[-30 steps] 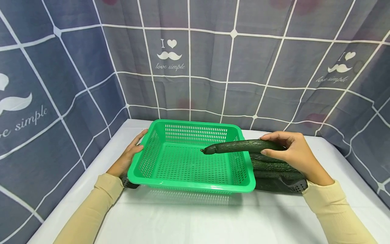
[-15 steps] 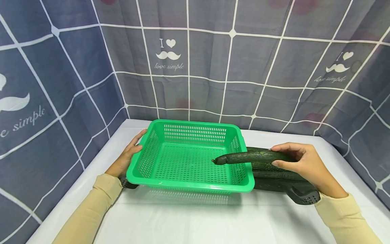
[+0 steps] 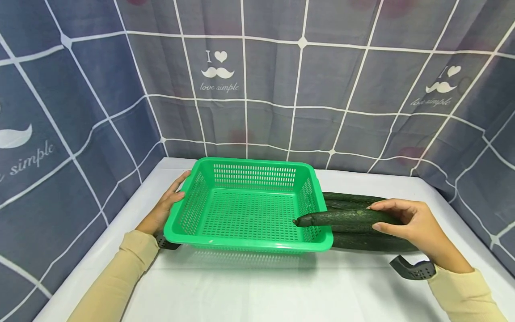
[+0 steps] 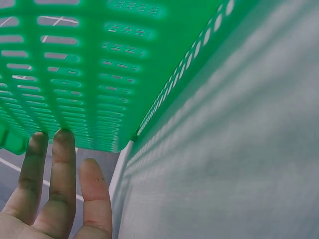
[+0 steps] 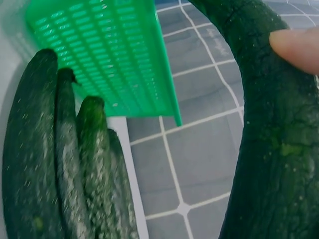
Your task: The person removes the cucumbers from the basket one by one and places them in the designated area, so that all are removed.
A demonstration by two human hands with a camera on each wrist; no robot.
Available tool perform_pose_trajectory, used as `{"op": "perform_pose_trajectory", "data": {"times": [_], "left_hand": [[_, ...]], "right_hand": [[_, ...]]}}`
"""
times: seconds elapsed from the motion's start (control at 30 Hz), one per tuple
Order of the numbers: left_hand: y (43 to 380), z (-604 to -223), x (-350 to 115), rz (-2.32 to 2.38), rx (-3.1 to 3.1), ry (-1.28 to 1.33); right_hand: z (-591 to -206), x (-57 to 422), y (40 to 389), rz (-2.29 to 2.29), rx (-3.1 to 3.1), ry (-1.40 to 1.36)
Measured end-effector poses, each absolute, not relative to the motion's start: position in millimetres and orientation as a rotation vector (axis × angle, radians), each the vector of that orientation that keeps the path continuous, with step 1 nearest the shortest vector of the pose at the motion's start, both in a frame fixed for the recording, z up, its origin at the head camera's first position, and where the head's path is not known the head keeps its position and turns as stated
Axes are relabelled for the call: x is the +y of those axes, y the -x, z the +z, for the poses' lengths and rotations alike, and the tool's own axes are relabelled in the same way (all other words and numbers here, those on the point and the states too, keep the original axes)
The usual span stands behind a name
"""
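Note:
In the head view my right hand (image 3: 422,230) pinches a long dark green cucumber (image 3: 338,218) between thumb and fingers. The cucumber's stem end reaches over the right rim of the green plastic basket (image 3: 247,243). A thumb tip (image 5: 296,50) lies on the curved cucumber in the right wrist view. My left hand (image 3: 161,212) rests against the basket's left side, with fairly straight fingers (image 4: 62,169) touching the slotted wall from outside. Nothing lies in the basket. Several more cucumbers (image 3: 370,241) lie side by side on the table, right of the basket.
A white cloth (image 3: 241,290) covers the table. Behind and at both sides hangs a grey-blue curtain (image 3: 273,134) with white grid lines. A black wrist strap (image 3: 414,269) sits at the right wrist.
My right hand has moved right and toward me with the cucumber, drawing its stem end back toward the basket's right rim. The left hand stays at the basket's left side.

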State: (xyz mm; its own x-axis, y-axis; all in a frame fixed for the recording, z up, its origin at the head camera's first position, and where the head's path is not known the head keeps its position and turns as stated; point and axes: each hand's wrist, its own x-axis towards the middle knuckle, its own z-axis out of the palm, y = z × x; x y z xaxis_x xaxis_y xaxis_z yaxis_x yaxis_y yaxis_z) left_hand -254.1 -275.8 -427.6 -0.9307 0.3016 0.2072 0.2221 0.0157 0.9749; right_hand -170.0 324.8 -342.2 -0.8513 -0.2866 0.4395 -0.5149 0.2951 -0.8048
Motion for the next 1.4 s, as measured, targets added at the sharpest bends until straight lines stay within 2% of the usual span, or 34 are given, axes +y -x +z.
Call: {"op": "perform_pose_trajectory", "data": {"times": [0.67,1.13,1.4], "left_hand": [[252.2,-429.4,-277.3,2.177,2.057,-0.634],[254.2,-428.7,-275.3,2.140,2.141,-0.586],[253.6,-430.1,-276.0,2.180,2.060,-0.613]], "right_hand": [[-370.1,373.8,150.4,1.683,-2.342,-0.703],[-382.3,401.4,138.6,1.515,-2.478,-0.589],[-394.6,408.7,143.2,1.706,-2.340,-0.753]]}}
